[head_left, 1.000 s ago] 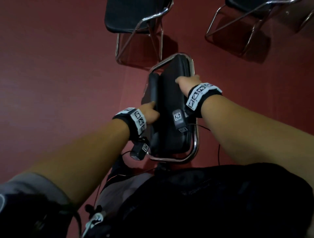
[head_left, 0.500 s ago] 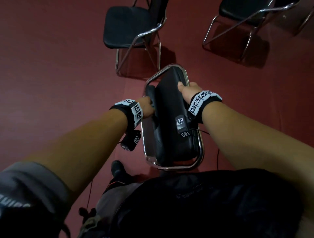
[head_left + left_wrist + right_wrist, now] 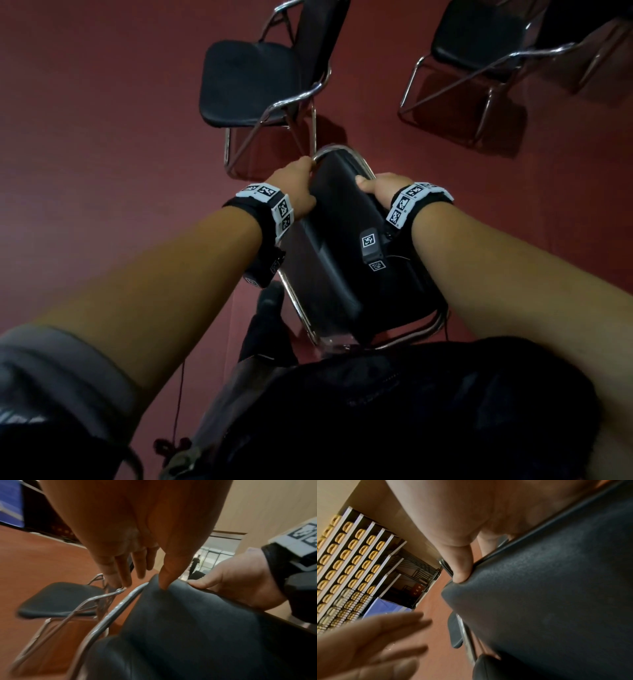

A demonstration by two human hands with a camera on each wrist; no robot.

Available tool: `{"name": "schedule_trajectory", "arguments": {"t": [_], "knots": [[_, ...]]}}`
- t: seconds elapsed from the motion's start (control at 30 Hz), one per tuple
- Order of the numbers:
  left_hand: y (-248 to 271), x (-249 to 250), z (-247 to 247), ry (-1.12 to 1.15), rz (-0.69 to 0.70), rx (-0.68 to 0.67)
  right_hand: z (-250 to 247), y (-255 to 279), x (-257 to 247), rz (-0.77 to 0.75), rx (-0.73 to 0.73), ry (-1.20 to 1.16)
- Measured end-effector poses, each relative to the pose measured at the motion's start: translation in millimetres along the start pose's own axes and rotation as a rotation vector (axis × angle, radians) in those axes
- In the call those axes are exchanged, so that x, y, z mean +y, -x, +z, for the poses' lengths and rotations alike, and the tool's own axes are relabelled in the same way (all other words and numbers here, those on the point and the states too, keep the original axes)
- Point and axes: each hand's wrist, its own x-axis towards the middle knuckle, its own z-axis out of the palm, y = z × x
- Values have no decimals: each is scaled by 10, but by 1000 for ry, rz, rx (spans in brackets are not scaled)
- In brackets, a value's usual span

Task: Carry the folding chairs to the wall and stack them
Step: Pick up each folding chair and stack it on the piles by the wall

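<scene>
Right hand (image 3: pixel 380 190): clamped on the upper right edge of the folded black-padded chair with chrome tube frame (image 3: pixel 342 246); thumb pressed onto the cushion face, the other fingers wrapped behind the rim, as the right wrist view shows (image 3: pixel 462 566).

Left hand (image 3: pixel 296 186): fingers straight and loosely apart, not closed on anything. The thumb tip dents the top of the cushion (image 3: pixel 163 580); the fingertips reach past the chrome rail at the chair's upper left corner. Whether they touch the rail cannot be told through the blur.

Folded chair: held flat between both forearms, in front of the person's waist, clear of the dark red floor (image 3: pixel 102 137), its top pointing to 12 o'clock.

Open black folding chair with chrome legs (image 3: pixel 253 82): standing on the floor at 12 o'clock, just beyond the held chair's top.

Second open black chair (image 3: pixel 479 37): standing at 2 o'clock, well apart from the first.

Both wrists: black bands with white square-patterned marker tags (image 3: pixel 411 202).

Background, wrist views: beige wall (image 3: pixel 265 507); tiered rows of yellow seats (image 3: pixel 351 547).
</scene>
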Motion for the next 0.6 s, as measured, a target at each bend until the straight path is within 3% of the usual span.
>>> {"name": "schedule_trajectory", "arguments": {"t": [0.2, 0.37, 0.5, 0.6], "knots": [[-701, -30, -260, -232, 272, -18, -241, -207, -456, -26, -58, 95], [-1296, -16, -184, -411, 401, -179, -327, -308, -638, -5, -103, 56], [-1450, 252, -170, -536, 390, -249, -356, -319, -422, 78, -79, -5], [-1568, 593, -114, -623, 411, -367, -434, -280, 1, 246, -68, -64]]}}
